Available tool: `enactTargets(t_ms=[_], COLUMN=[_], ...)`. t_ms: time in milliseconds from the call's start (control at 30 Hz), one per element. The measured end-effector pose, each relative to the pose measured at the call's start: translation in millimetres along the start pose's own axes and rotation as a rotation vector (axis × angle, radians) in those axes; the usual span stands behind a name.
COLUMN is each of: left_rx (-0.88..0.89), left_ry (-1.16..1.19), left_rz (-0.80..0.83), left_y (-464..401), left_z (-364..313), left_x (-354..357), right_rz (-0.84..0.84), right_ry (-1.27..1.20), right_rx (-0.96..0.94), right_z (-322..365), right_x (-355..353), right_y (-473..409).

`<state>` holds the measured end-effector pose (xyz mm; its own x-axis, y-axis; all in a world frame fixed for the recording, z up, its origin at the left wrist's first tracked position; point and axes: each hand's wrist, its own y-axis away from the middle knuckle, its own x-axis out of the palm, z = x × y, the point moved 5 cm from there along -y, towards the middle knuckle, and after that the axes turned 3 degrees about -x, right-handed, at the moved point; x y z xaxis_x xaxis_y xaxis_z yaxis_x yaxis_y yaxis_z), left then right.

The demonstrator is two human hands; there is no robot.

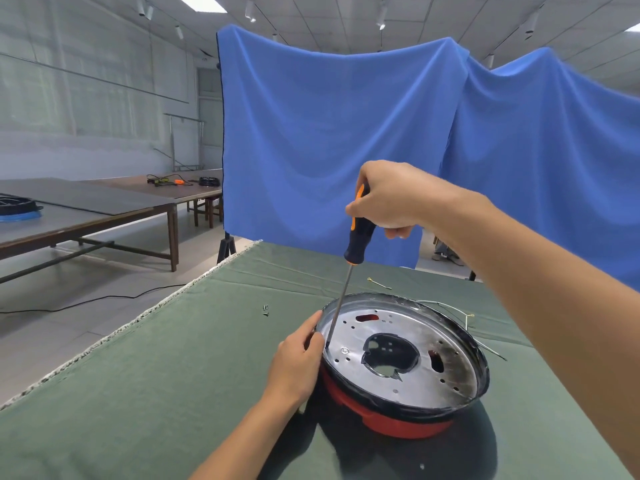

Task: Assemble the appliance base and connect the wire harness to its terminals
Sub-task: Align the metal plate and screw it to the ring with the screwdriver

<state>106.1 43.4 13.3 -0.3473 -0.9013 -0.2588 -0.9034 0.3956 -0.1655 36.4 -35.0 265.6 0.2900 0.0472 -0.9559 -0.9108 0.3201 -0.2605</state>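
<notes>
Right hand grips screwdriver — base red-rimmed.

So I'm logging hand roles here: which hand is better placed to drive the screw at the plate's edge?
Right. The right hand already grips the screwdriver, whose tip sits at the near-left edge of the metal plate. The left hand steadies the rim there and holds no tool.

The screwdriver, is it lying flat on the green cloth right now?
No, the right hand holds the screwdriver nearly upright, its tip down at the left edge of the silver plate.
</notes>
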Motion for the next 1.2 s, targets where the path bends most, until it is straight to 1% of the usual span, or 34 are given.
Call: enactTargets(t_ms=[100, 167, 233, 300, 333, 400, 467, 500, 533, 633, 667, 733, 800, 867, 900, 933, 1000, 1033, 1067, 1100, 1200], left_rx=[0.002, -0.001, -0.002, 0.005, 0.009, 0.015, 0.017, 0.019, 0.022, 0.023, 0.023, 0.026, 0.027, 0.026, 0.029, 0.030, 0.027, 0.023, 0.023, 0.023, 0.022], left_ry=[-0.009, -0.006, -0.009, -0.029, -0.038, -0.045, -0.052, -0.056, -0.058, -0.044, -0.040, -0.043, -0.044, -0.044, -0.046, -0.045, -0.038, -0.034, -0.034, -0.035, -0.034], left_rz=[0.002, 0.006, 0.003, 0.003, 0.004, 0.003, 0.005, 0.007, 0.009, 0.014, 0.013, 0.010, 0.010, 0.016, 0.018, 0.015, 0.008, 0.011, 0.016, 0.019, 0.021], left_y=[1.5, 1.2, -0.6, -1.1, -0.8, -1.4, -1.8, -1.6, -1.8, -2.5, -2.1, -1.6, -0.8, 0.3, 0.1, -0.3, -0.5, 0.1, 0.3, 0.2, 1.5], left_z=[1.3, 1.7, 2.9, 2.8, 2.2, 3.1, 3.3, 2.8, 2.2, 2.7, 2.3, 1.8, 2.2, 1.3, 0.9, 0.6, -0.4, -1.1, -1.2, -0.6, -1.2], left_x=[0.1, -0.2, -0.3, -0.4, -0.8, -1.3, -0.4, -0.3, -0.3, -0.5, -0.6, -0.4, -0.6, -1.1, -1.2, -1.2, -1.1, -1.1, -0.8, -0.8, -0.1], right_rz=[-0.145, -0.201, -0.093, 0.031, 0.036, -0.064, -0.204, -0.236, -0.213, 0.035, 0.053, -0.034, -0.169, -0.259, -0.258, -0.211, -0.047, 0.001, 0.002, -0.035, -0.227], right_ry=[0.169, 0.186, 0.126, 0.002, -0.038, -0.002, 0.138, 0.179, 0.181, -0.050, -0.094, -0.038, 0.125, 0.201, 0.195, 0.165, 0.033, -0.035, -0.061, -0.040, 0.201], right_rx=[-0.005, -0.008, -0.006, -0.003, -0.006, -0.007, 0.004, 0.010, 0.006, 0.001, -0.004, -0.019, 0.000, 0.028, 0.042, 0.045, 0.038, 0.033, 0.024, 0.017, 0.023], right_z=[4.4, 8.2, 13.1, 16.3, 17.2, 16.4, 13.8, 13.2, 13.9, 17.5, 17.9, 16.8, 14.5, 11.6, 9.9, 8.9, 8.4, 8.2, 8.1, 7.7, 5.8], right_x=[-7.6, -4.8, 0.4, 4.8, 4.3, 2.0, -0.5, -1.8, -1.7, 6.1, 7.1, 3.1, -2.4, -2.7, -1.7, -0.3, 4.5, 4.6, 2.5, 0.0, -4.9], right_y=[0.8, 0.4, -1.7, -3.2, -3.5, -3.7, -1.9, -0.8, -1.1, -2.1, -2.0, -2.2, -2.4, -1.0, -0.9, -1.5, -1.9, -1.3, -0.4, -0.3, 2.1])
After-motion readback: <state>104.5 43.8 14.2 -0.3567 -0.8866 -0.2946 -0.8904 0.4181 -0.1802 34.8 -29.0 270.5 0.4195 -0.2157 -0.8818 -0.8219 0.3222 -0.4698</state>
